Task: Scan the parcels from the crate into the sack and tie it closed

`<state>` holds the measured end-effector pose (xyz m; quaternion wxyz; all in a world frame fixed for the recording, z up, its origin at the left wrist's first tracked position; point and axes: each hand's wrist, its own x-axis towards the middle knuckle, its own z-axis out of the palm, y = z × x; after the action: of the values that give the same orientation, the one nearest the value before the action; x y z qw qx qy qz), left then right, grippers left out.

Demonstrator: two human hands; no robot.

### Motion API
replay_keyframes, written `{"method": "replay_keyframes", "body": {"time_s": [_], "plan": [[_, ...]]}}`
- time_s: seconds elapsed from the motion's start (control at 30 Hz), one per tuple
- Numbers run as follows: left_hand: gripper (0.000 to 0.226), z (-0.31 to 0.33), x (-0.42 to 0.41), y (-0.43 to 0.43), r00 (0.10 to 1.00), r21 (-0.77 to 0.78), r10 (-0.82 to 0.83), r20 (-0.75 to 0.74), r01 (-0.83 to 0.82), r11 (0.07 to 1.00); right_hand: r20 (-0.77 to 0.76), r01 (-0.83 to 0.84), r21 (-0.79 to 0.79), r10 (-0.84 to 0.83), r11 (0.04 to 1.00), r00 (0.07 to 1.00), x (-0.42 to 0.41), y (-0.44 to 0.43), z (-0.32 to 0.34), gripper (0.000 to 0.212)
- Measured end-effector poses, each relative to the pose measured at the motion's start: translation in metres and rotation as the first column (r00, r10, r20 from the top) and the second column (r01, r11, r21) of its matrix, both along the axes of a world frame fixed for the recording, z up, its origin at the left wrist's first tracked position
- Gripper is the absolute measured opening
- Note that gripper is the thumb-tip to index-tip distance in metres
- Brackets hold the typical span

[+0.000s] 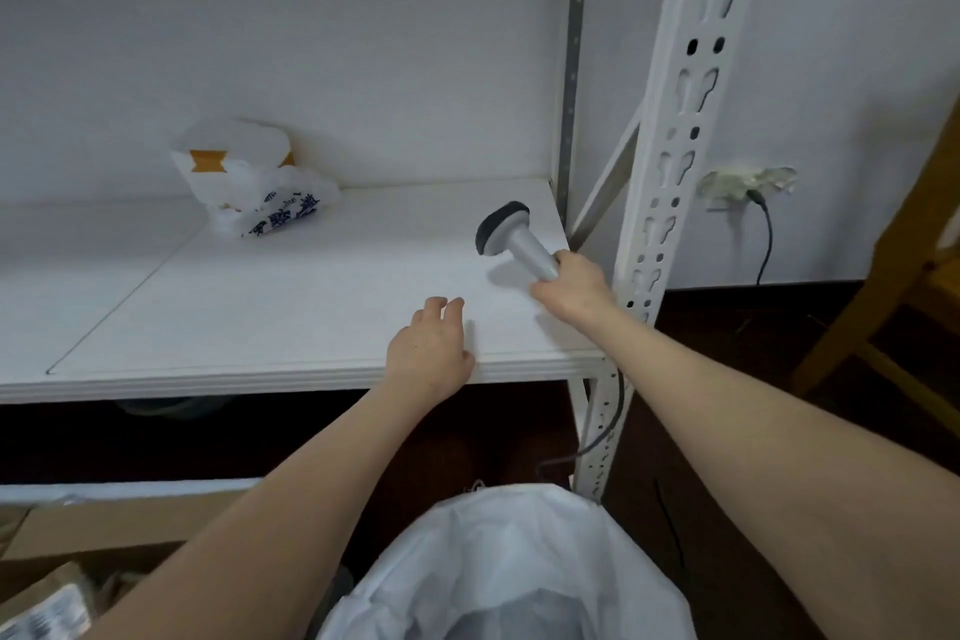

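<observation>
The sack (498, 561) sits at 6 o'clock in my feed, white, with its mouth open towards me. Its inside is in shadow, so I cannot tell what it holds. The crate (104, 530), brown cardboard, is at 8 o'clock below the shelf (260, 317), and a parcel (47, 608) with a printed label shows in it at the frame's corner. Just off centre towards 1 o'clock is the scanner (511, 237), its dark head aimed at 10 o'clock. My right hand (574, 286) is wrapped round its grey handle, though I cannot tell whether the head touches the board. My left hand (428, 353) rests on the shelf's front edge just below centre, fingers loosely bent, holding nothing. The shelf's right edge runs just beside the scanner, and the perforated upright (680, 146) stands just beside my right wrist. From the hands, open white board stretches out to 9 o'clock. A plastic bag (249, 182) sits against the wall at 10 o'clock, well apart from both hands. A wall socket (743, 185) with a hanging cable is at 2 o'clock, and a wooden chair (883, 307) stands at 3 o'clock.
</observation>
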<state>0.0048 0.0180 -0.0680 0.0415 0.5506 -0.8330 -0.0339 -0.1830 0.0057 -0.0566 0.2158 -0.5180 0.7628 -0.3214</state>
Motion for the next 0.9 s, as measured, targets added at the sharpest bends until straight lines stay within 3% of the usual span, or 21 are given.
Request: {"method": "replay_keyframes", "body": {"time_s": [0.27, 0.43, 0.53, 0.7, 0.8, 0.9], "plan": [[0.063, 0.023, 0.009, 0.095, 1.000, -0.009, 0.001, 0.004, -0.001, 1.000, -0.202, -0.121, -0.040, 0.110, 0.992, 0.973, 0.008, 0.124, 0.052, 0.027], [0.059, 0.038, 0.010, 0.164, 0.999, -0.014, -0.041, -0.001, 0.041, 0.999, -0.504, -0.045, 0.018, 0.048, 0.999, 0.862, -0.011, 0.220, 0.080, 0.034], [0.058, 0.048, 0.006, 0.201, 0.997, -0.026, -0.079, -0.004, 0.079, 0.997, -0.523, 0.058, 0.024, -0.036, 0.998, 0.851, -0.024, 0.275, 0.092, 0.037], [0.060, 0.048, 0.000, 0.254, 0.991, -0.007, -0.130, -0.014, 0.130, 0.992, -0.292, 0.185, 0.059, -0.161, 0.981, 0.943, -0.029, 0.343, 0.087, 0.038], [0.066, 0.044, 0.003, 0.279, 0.991, 0.011, -0.134, 0.007, 0.134, 0.991, 0.020, 0.238, 0.076, -0.240, 0.968, 0.971, -0.017, 0.370, 0.067, 0.033], [0.066, 0.038, 0.011, 0.300, 0.993, 0.026, -0.118, 0.028, 0.118, 0.993, 0.379, 0.233, 0.116, -0.260, 0.965, 0.888, 0.004, 0.393, 0.045, 0.026]]}}
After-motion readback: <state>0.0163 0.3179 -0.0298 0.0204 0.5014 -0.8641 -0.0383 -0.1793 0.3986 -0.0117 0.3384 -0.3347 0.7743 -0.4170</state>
